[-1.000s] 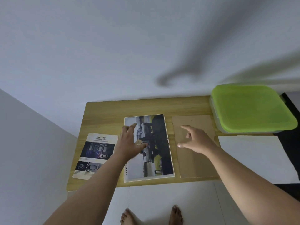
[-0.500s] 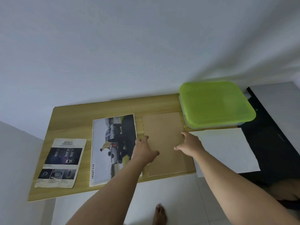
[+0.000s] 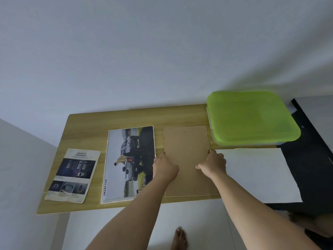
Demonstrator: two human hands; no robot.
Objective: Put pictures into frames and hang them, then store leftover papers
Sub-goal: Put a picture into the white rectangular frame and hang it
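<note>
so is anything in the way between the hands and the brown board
Nothing visible. The left hand grips the brown board at its left edge, the right hand at its right edge. The car picture lies beside it.

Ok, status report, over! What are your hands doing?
Left hand grips brown board at left edge, right hand at right edge. Board lying on table. Car picture beside it, green box near far corner.

Matt brown cardboard [image 3: 186, 159] between the left hand [image 3: 164, 168] and right hand [image 3: 213, 164], on a smooth wood-grain table [image 3: 100, 127] — a paper car print [image 3: 129, 163] left of the left hand, a creased paper leaflet [image 3: 72, 175] beyond it; right of the right hand, white paper [image 3: 255, 174] and a smooth green plastic lid [image 3: 250, 116].
</note>
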